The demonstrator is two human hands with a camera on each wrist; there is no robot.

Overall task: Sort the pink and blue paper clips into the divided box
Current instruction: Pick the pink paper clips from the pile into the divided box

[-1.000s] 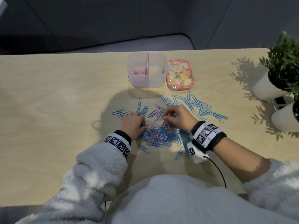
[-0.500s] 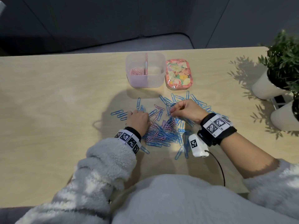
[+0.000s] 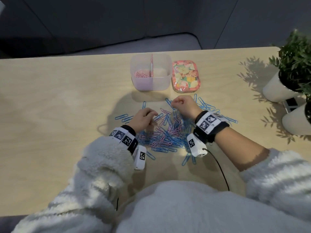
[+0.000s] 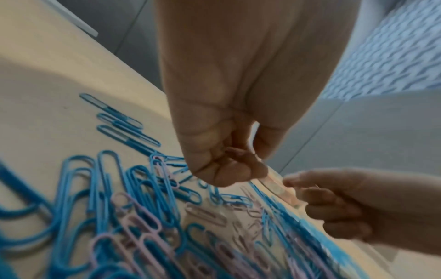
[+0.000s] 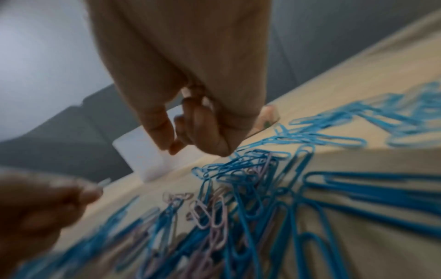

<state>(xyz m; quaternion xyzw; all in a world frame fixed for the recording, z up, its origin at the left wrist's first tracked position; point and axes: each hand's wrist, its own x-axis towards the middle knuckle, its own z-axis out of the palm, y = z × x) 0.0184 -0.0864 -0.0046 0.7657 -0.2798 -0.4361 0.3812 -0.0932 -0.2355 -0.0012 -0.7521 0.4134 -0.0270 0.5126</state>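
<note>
A clear divided box (image 3: 151, 81) stands at the table's far side, with pink clips (image 3: 141, 74) in its left compartment. Its right compartment looks bare. A mixed pile of blue and pink paper clips (image 3: 168, 133) lies in front of me. My right hand (image 3: 175, 103) hovers between pile and box, thumb and fingers pinched together (image 5: 176, 147) on a small pink clip that is mostly hidden. My left hand (image 3: 151, 115) sits at the pile's left edge with curled fingers (image 4: 226, 162); nothing shows in them.
A floral lid (image 3: 186, 76) lies right of the box. Loose blue clips (image 3: 207, 106) spread to the right and left (image 3: 122, 117) of the pile. Two white plant pots (image 3: 277, 88) stand at the right table edge. A cable (image 3: 218, 169) trails from my right wrist.
My right hand has risen from the middle of the pile and moved away from me toward the box. The left hand shifted slightly forward along the pile's left side.
</note>
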